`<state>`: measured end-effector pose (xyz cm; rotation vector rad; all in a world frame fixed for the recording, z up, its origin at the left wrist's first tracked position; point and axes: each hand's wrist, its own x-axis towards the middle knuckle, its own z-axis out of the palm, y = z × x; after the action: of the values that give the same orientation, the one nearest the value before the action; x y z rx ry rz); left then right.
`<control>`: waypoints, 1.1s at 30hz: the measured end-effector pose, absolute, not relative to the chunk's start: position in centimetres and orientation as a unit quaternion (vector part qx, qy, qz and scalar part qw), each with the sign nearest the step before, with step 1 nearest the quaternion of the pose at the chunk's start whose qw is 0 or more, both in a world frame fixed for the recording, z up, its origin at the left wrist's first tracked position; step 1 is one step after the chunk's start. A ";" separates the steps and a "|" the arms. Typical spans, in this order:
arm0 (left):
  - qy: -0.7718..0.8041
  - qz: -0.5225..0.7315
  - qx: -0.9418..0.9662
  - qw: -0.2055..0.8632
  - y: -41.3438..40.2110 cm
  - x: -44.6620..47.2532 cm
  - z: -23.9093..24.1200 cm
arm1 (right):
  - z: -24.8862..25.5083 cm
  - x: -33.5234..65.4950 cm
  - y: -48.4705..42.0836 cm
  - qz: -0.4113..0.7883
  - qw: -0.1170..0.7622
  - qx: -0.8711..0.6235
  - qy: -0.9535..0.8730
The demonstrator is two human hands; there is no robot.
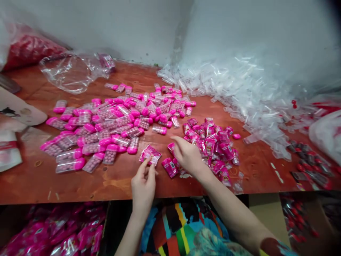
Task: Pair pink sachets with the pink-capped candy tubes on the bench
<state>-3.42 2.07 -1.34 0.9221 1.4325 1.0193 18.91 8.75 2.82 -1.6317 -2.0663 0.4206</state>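
Note:
My left hand (144,183) pinches the near edge of a flat pink printed wrapper (150,155) between thumb and fingers, just over the table. To its right, my right hand (188,154) hovers at the left side of a heap of small shiny pink packets (210,138). One of its digits is stretched out to the left, and I see nothing held in it; its other fingers are partly hidden. Between the two hands lies a pink packet (169,168). Left of them spreads a pile of clear tubes with pink caps (106,124), filled with small pink balls.
Many clear empty tubes (239,85) are heaped along the wall on the right. A clear plastic bag (71,73) lies at the back left of the brown table (117,185). Below the front edge, a box holds pink packets (64,231). Red-and-black pieces (311,165) lie far right.

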 end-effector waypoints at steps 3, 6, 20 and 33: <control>0.713 0.361 0.502 0.330 3.5 -3.0 -0.7 | 3.3 15.2 15.0 0.111 0.060 -0.606 -0.785; 0.733 0.287 0.562 0.255 4.0 -2.2 -0.4 | 3.2 13.3 17.7 0.083 -0.041 -0.594 -0.799; 0.651 0.413 0.542 0.335 3.5 -4.6 -3.3 | 2.4 13.2 18.0 0.053 -0.064 -0.457 -0.886; 0.652 0.506 0.327 0.460 5.0 -3.4 -2.8 | 1.3 12.4 17.4 0.057 -0.024 -0.472 -0.879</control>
<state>-3.43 5.01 -2.85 0.8057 1.6059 1.2454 12.35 17.42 1.27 -1.5061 -2.8052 0.1819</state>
